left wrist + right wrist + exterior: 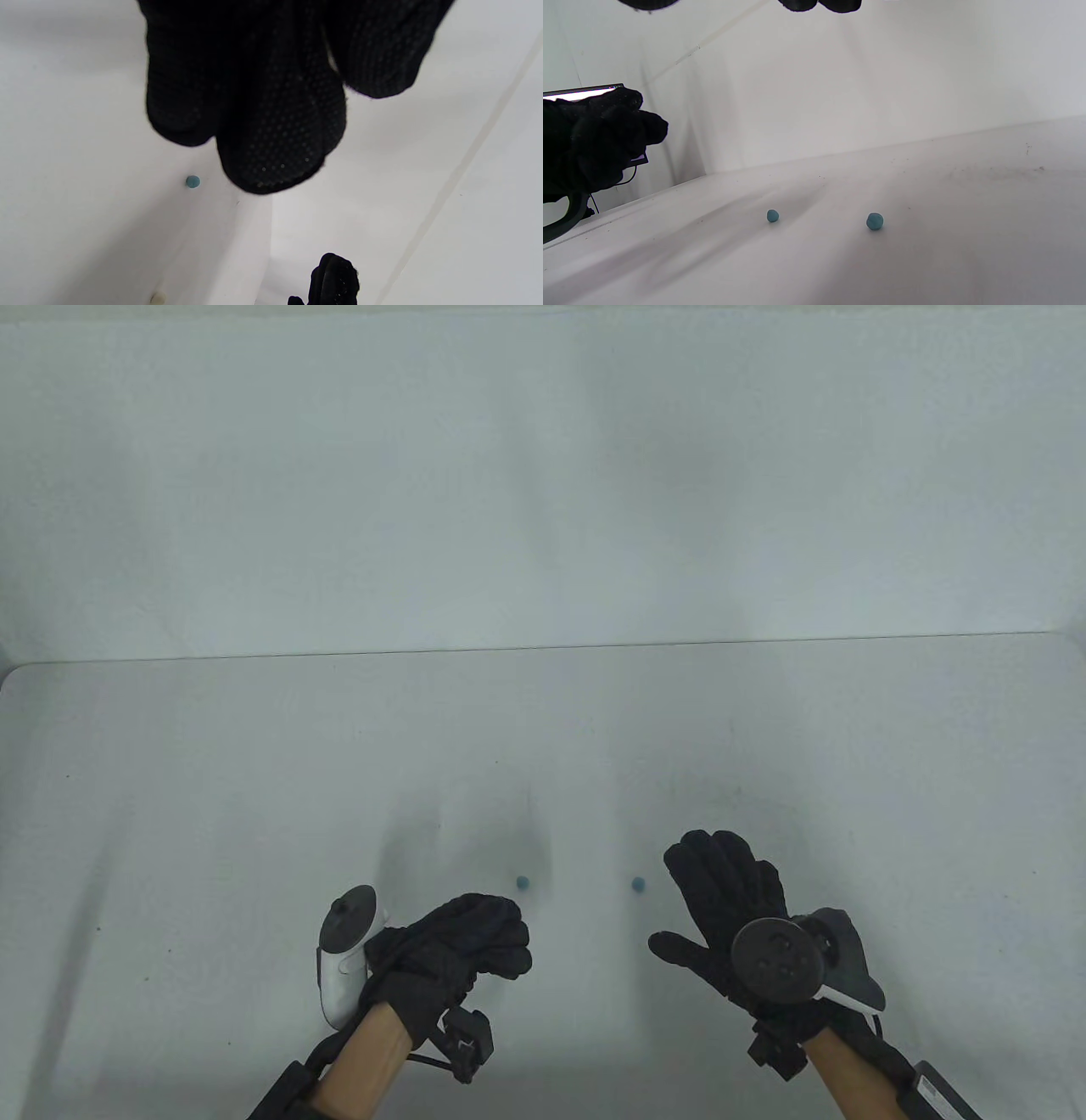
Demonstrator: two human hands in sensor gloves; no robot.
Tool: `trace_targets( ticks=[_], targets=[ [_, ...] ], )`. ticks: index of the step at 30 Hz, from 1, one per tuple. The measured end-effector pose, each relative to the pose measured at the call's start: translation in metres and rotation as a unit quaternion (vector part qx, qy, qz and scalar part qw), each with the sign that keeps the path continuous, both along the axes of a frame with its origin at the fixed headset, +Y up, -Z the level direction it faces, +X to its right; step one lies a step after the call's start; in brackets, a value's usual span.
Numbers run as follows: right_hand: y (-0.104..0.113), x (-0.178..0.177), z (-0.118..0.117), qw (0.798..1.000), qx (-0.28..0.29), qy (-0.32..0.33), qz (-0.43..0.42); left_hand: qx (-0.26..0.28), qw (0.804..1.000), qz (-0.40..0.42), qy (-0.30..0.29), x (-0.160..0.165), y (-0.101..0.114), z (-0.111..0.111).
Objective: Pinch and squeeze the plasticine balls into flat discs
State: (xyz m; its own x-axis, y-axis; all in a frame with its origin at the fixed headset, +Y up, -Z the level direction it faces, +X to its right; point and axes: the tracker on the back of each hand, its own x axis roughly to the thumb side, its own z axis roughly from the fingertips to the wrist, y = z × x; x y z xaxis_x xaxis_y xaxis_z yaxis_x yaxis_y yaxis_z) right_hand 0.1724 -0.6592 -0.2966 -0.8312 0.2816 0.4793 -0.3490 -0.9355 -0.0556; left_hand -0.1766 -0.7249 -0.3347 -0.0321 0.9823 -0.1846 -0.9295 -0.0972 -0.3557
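Two small blue plasticine balls lie on the white table, both still round. The left ball (523, 882) lies just beyond my left hand (507, 952), whose fingers are curled in with nothing seen in them. The right ball (638, 885) lies just left of my right hand (679, 899), which is spread open, palm down, above the table and touches nothing. In the right wrist view the left ball (772, 215) and right ball (874, 221) lie apart, with my left hand (606, 135) hovering at the left. The left wrist view shows one ball (192, 181) under my fingers (275, 140).
The white table (254, 780) meets a white back wall along a far edge (543, 649). A small pale lump (158, 298) lies on the table in the left wrist view. A monitor (581, 91) stands off the table's left side.
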Motion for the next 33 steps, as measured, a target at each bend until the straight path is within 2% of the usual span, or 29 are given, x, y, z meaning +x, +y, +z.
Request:
trace_targets(
  ticks=[5, 8, 10, 12, 20, 26, 28, 30, 33],
  targets=[
    [0.000, 0.000, 0.000, 1.000, 0.001, 0.001, 0.000, -0.028, 0.999, 0.015, 0.004, 0.000, -0.006, 0.002],
    [0.001, 0.000, 0.000, 1.000, 0.003, 0.000, -0.002, -0.055, 0.994, 0.077, -0.050, 0.003, -0.014, 0.002],
    [0.000, 0.000, 0.000, 1.000, 0.003, 0.000, -0.003, -0.057, 0.993, 0.093, -0.043, 0.004, -0.015, 0.003],
    [0.000, 0.000, 0.000, 1.000, 0.002, 0.000, -0.001, -0.051, 0.994, 0.084, -0.047, 0.004, -0.015, 0.002],
    [0.000, 0.000, 0.000, 1.000, 0.002, 0.000, -0.001, -0.044, 0.999, 0.000, 0.026, -0.005, -0.013, 0.001],
    [0.000, 0.000, 0.000, 1.000, 0.002, 0.001, -0.001, -0.034, 0.999, -0.005, 0.027, -0.003, -0.008, 0.002],
    [0.000, 0.000, 0.000, 1.000, 0.001, 0.001, -0.001, -0.032, 0.999, 0.015, 0.024, -0.003, -0.009, 0.003],
    [0.000, 0.000, 0.000, 1.000, 0.002, 0.001, -0.001, -0.036, 0.996, 0.069, -0.032, 0.000, -0.011, 0.002],
    [0.000, 0.000, 0.000, 1.000, 0.003, 0.001, -0.003, -0.044, 0.993, 0.104, -0.040, 0.002, -0.013, 0.002]
  ],
)
